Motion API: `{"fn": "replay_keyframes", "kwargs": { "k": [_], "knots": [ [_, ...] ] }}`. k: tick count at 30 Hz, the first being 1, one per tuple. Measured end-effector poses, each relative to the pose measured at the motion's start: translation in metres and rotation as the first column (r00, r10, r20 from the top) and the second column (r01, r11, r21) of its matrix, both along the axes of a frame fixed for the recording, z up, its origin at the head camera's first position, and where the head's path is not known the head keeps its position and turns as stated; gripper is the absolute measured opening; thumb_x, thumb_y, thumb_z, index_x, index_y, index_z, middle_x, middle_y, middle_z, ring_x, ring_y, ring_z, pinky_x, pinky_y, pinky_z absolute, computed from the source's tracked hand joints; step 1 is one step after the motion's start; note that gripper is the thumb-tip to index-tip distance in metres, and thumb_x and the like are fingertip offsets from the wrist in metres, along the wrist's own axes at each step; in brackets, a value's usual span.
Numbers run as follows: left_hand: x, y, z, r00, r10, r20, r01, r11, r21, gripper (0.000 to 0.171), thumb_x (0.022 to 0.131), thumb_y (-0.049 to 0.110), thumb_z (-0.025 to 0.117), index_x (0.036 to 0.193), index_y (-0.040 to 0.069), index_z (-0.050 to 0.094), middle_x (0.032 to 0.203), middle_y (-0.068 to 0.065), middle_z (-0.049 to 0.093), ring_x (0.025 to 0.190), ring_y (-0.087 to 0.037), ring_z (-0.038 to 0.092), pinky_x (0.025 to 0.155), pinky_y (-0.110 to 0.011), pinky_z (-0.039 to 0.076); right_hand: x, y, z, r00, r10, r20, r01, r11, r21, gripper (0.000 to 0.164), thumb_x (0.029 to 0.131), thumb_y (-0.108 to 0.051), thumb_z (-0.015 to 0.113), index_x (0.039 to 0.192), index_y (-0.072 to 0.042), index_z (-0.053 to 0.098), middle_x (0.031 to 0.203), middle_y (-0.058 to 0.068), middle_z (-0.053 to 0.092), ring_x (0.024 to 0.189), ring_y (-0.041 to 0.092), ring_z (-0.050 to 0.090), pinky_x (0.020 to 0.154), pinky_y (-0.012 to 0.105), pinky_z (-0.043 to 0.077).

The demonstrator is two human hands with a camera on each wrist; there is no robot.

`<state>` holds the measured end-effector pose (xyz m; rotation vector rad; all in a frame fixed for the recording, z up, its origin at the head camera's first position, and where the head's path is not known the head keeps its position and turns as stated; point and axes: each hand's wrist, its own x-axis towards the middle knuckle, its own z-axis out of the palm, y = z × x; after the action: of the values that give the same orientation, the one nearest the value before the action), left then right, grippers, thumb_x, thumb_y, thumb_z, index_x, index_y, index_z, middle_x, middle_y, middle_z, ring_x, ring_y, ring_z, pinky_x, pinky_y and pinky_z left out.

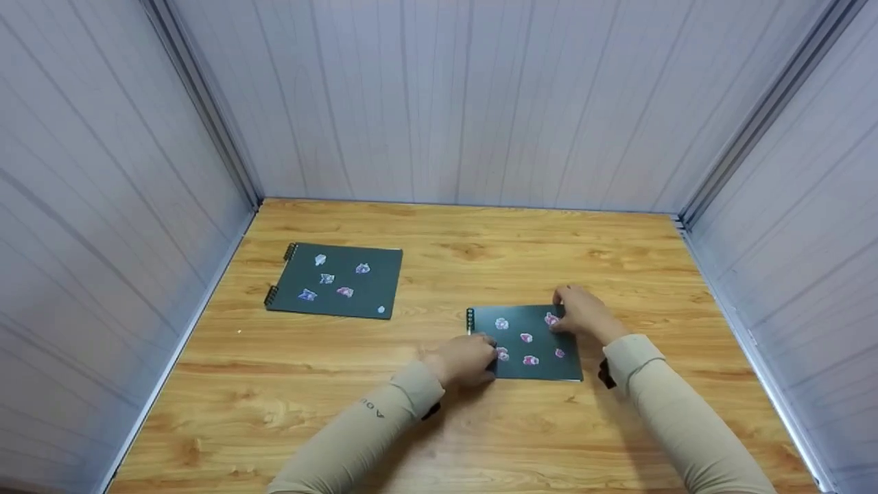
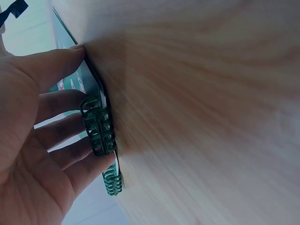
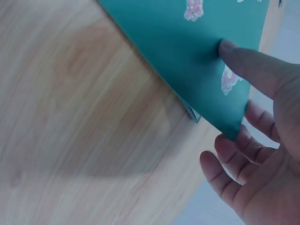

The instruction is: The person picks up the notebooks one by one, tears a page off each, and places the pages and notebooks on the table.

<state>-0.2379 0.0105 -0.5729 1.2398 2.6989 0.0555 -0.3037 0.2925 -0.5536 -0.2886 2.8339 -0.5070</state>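
A dark green spiral notebook with several pinkish stickers lies on the table in front of me. At its near left corner, my left hand holds it, the thumb by the near edge. In the left wrist view, the other fingers reach across to the black spiral rings. On the opposite side my right hand pinches the cover by its right edge. Its thumb presses on top while fingertips lie under the corner. The right wrist view shows the cover slightly raised from what is beneath.
Farther left on the wood-grain table lies a second dark spiral notebook, with bluish and pink stickers and rings on its left side. Pale panel walls stand at the back and both sides.
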Motion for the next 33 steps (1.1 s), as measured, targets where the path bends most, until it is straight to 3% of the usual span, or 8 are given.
{"fn": "replay_keyframes", "kwargs": {
  "k": [5, 13, 17, 22, 27, 33],
  "knots": [
    [0.0, -0.001, 0.001, 1.0, 0.001, 0.006, -0.001, 1.0, 0.01, 0.026, 0.103, 0.033, 0.076, 0.116, 0.011, 0.081, 0.116, -0.004, 0.075, 0.1, -0.016, 0.07, 0.094, -0.031, 0.061, -0.001, 0.009, 0.002, 0.994, -0.095, 0.046, 0.102, 0.974, -0.203, 0.036, 0.091, -0.012, 0.089, 0.106, -0.001, 0.058, 0.099, 0.011, 0.057, 0.092, 0.027, 0.055, 0.078, 0.039, 0.048],
    [-0.001, -0.002, -0.001, 1.0, 0.003, 0.029, -0.004, 0.999, 0.053, 0.024, 0.102, 0.031, 0.078, 0.115, 0.01, 0.08, 0.116, -0.006, 0.076, 0.098, -0.016, 0.071, 0.091, -0.031, 0.062, 0.004, 0.026, 0.001, 0.971, -0.182, 0.152, 0.231, 0.876, -0.424, 0.038, 0.093, -0.012, 0.087, 0.107, -0.001, 0.054, 0.083, 0.0, 0.048, 0.074, 0.014, 0.049, 0.063, 0.026, 0.045],
    [-0.001, -0.002, -0.001, 0.999, 0.021, 0.043, -0.024, 0.997, 0.067, 0.029, 0.102, 0.032, 0.079, 0.121, 0.01, 0.08, 0.124, -0.007, 0.075, 0.104, -0.017, 0.071, 0.097, -0.031, 0.061, 0.009, 0.031, 0.001, 0.95, -0.191, 0.247, 0.296, 0.804, -0.516, 0.025, 0.099, -0.008, 0.078, 0.105, -0.002, 0.054, 0.074, -0.005, 0.05, 0.067, 0.009, 0.052, 0.058, 0.026, 0.052],
    [0.001, -0.002, -0.002, 0.999, 0.031, 0.041, -0.034, 0.996, 0.08, 0.036, 0.101, 0.032, 0.078, 0.13, 0.009, 0.074, 0.13, -0.009, 0.07, 0.113, -0.021, 0.066, 0.103, -0.034, 0.059, 0.014, 0.038, 0.0, 0.92, -0.175, 0.35, 0.362, 0.719, -0.593, 0.008, 0.106, -0.007, 0.064, 0.105, -0.002, 0.058, 0.083, -0.001, 0.064, 0.072, 0.011, 0.066, 0.063, 0.032, 0.063],
    [0.004, 0.0, -0.005, 0.999, 0.031, -0.01, -0.03, 0.995, 0.098, 0.041, 0.099, 0.037, 0.076, 0.132, 0.012, 0.071, 0.128, -0.007, 0.067, 0.114, -0.023, 0.063, 0.099, -0.037, 0.059, 0.018, 0.043, 0.002, 0.901, -0.16, 0.404, 0.405, 0.648, -0.646, 0.006, 0.108, -0.007, 0.058, 0.11, -0.002, 0.06, 0.087, -0.001, 0.065, 0.075, 0.012, 0.068, 0.066, 0.032, 0.063],
    [0.007, 0.007, -0.004, 0.995, 0.098, -0.03, -0.094, 0.99, 0.109, 0.069, 0.099, 0.057, 0.075, 0.148, 0.01, 0.063, 0.14, -0.011, 0.065, 0.126, -0.029, 0.065, 0.105, -0.041, 0.06, 0.019, 0.04, 0.011, 0.888, -0.174, 0.426, 0.445, 0.557, -0.701, 0.007, 0.107, -0.007, 0.059, 0.113, -0.003, 0.061, 0.086, -0.004, 0.064, 0.074, 0.009, 0.066, 0.062, 0.025, 0.059]
  ]
}}
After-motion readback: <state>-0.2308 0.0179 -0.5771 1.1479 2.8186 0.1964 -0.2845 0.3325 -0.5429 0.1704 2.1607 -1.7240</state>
